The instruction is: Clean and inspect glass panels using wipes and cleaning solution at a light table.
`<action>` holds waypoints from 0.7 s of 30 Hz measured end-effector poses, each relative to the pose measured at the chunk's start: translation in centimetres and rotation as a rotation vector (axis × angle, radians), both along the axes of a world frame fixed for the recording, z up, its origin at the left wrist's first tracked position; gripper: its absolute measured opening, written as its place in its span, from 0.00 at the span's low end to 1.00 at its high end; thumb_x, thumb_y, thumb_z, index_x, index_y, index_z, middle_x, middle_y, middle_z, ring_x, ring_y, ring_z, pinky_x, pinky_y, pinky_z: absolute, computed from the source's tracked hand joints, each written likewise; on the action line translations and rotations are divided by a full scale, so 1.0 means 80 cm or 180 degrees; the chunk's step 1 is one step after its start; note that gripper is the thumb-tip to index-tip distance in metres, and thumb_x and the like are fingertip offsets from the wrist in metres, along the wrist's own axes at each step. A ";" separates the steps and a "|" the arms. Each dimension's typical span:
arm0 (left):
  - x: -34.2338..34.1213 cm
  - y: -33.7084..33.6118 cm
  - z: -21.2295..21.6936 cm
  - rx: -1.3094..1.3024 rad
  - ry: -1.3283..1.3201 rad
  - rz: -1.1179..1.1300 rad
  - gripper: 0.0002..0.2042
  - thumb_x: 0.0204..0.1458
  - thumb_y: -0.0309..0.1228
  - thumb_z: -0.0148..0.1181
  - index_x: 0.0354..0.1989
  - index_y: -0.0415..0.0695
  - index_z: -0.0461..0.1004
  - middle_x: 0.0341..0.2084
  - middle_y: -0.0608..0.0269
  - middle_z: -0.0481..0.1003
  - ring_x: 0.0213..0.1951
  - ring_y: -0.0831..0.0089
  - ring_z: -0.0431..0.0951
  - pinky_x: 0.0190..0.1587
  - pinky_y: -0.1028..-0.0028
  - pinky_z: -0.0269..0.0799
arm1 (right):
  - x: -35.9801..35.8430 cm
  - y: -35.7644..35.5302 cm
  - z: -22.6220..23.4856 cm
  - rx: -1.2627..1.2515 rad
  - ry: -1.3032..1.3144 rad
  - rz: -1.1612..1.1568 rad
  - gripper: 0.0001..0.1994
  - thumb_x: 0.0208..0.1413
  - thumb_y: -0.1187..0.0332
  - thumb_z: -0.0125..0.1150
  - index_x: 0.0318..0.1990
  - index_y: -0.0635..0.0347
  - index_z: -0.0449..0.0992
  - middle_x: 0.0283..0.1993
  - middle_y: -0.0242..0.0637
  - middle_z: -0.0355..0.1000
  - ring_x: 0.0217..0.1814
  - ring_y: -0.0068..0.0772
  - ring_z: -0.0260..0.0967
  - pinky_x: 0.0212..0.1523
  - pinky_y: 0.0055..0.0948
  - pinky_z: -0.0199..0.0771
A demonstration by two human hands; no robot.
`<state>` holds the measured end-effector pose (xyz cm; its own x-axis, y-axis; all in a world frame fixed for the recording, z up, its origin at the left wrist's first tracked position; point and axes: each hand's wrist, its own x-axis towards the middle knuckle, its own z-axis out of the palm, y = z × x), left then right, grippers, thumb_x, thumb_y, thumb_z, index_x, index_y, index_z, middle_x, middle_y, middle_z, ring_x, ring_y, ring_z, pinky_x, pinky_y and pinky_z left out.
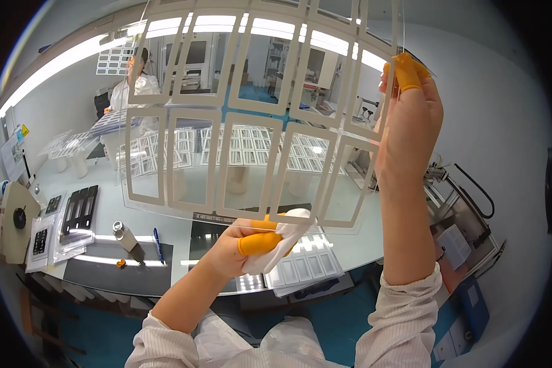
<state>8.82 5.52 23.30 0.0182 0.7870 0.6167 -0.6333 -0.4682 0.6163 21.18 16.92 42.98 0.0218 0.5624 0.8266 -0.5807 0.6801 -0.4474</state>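
Note:
A large transparent sheet (259, 110) printed with rows of pale rectangular frames is held up, tilted, in front of me. My right hand (411, 116), with orange finger cots on some fingers, pinches the sheet's right edge high up. My left hand (251, 246), also in orange finger cots, is closed on a white cloth (265, 264) at the sheet's lower edge. Part of the cloth lies against that edge; whether these fingers also grip the sheet, I cannot tell. Through the sheet, more sheets with similar frames (236, 146) show on supports across the table.
On the glass-topped table (184, 230) stand a bottle (124, 235), a blue pen (158, 245) and a small orange piece (121, 264). Black panels (80, 208) lie at left. Framed sheets (306, 267) rest near the front edge. Another person (142, 83) works beyond. Metal equipment (466, 214) stands right.

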 end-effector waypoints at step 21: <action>-0.010 0.056 0.051 0.0302 -0.0582 -0.0808 0.30 0.49 0.45 0.58 0.55 0.37 0.60 0.43 0.53 0.70 0.41 0.67 0.76 0.44 0.71 0.76 | -0.019 -0.027 -0.016 -0.0044 -0.0066 0.0464 0.11 0.49 0.77 0.42 0.39 0.64 0.68 0.25 0.27 0.62 0.16 0.10 0.51 0.15 0.12 0.54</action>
